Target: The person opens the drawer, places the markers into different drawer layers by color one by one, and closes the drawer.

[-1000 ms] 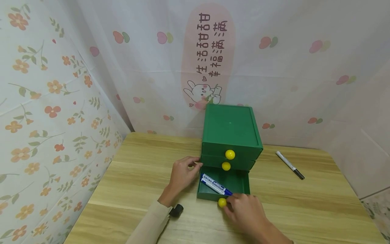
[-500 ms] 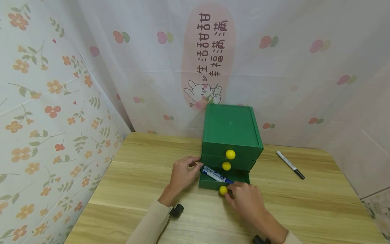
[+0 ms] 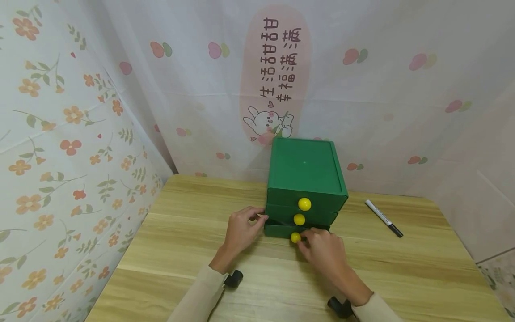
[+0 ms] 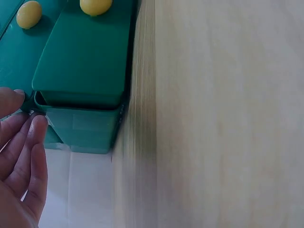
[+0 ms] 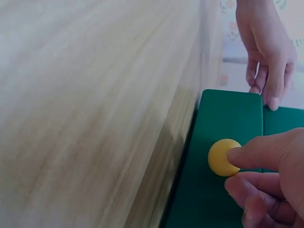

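Observation:
A green cabinet [image 3: 304, 167] with three stacked drawers stands against the back curtain, a yellow ball knob on each. The bottom drawer [image 3: 276, 231] sticks out slightly at the front. My right hand [image 3: 327, 251] pinches that drawer's knob [image 5: 221, 157] between thumb and fingers, clear in the right wrist view. At the cabinet's left front edge, my left hand [image 3: 242, 229] grips the corner; in the left wrist view its thumb [image 4: 10, 100] lies on the front and its fingertips sit at the side. The inside of the bottom drawer is almost wholly hidden.
A white marker [image 3: 383, 218] with a black cap lies on the wooden table [image 3: 193, 201], to the right of the cabinet. Patterned curtains [image 3: 193, 80] hang behind and to the left. Black wrist mounts [image 3: 234, 279] sit at both cuffs.
My right hand has pushed the bottom drawer inward, away from me, from far out to nearly closed. The blue-capped markers in it have gone out of sight. My left hand has stayed put.

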Motion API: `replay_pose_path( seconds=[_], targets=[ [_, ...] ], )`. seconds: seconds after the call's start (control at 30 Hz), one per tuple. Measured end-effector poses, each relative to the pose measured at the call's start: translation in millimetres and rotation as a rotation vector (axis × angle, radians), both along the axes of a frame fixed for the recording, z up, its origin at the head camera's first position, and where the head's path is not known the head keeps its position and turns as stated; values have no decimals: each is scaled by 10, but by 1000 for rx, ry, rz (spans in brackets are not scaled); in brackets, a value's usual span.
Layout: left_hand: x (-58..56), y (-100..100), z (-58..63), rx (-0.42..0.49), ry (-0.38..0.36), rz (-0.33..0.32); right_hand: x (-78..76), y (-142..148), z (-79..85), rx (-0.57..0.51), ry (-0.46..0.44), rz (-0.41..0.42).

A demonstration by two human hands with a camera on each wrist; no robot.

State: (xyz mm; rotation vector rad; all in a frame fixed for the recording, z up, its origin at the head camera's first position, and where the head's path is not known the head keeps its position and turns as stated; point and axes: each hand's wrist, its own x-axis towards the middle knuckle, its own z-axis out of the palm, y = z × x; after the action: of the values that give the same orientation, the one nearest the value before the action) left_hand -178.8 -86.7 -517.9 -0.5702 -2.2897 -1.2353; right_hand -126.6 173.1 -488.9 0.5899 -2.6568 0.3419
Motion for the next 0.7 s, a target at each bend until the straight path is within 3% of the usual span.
replay_pose_path(
  seconds=[0.47, 0.7],
  targets=[
    [4, 4, -1, 0, 13, -1, -113, -2, -31, -69, 37, -10],
    [7, 0, -6, 6, 20, -5, -136, -9, 76, -129, 84, -23]
  ],
)
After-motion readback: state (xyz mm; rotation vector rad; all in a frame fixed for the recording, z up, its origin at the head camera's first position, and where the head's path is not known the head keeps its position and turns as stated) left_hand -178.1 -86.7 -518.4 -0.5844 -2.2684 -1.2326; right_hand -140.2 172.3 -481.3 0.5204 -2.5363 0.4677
